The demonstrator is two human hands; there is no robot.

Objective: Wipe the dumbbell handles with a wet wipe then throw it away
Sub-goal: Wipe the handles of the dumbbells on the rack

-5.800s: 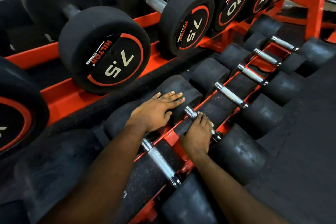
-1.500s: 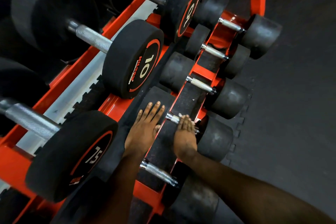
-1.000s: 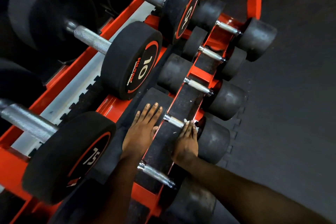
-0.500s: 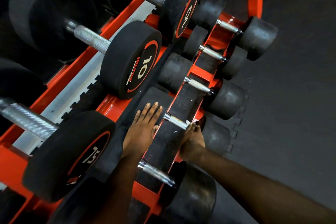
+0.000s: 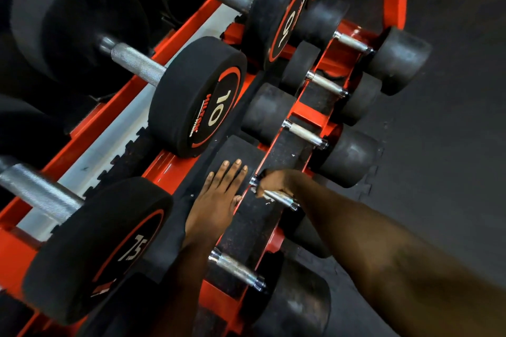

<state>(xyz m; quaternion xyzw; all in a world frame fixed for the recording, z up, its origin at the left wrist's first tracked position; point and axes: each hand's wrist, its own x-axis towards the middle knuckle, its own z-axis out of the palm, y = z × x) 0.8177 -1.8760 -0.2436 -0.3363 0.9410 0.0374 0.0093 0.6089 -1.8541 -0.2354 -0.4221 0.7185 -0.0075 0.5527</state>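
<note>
looking down at the close end first, the nearest handle lies bare on the red rack, and nothing touches it. just past it my left grip lies flat and loose on the black end of the dumbbell i am cleaning. i think it is there to stop the dumbbell from rolling. my right grip is curled round the left part of that dumbbell's bar with the wet wipe squeezed under it, so only a small white bit peeks out. it is blurry, so i can't pick out each finger. going all the way round should let the wipe rub every side. my right arm hides the other black end. farther on, the next handle and two more lie in a row. the big 7.5 dumbbell and big 10 dumbbell crowd the left side. i see dark floor on the right, but no bin.
</note>
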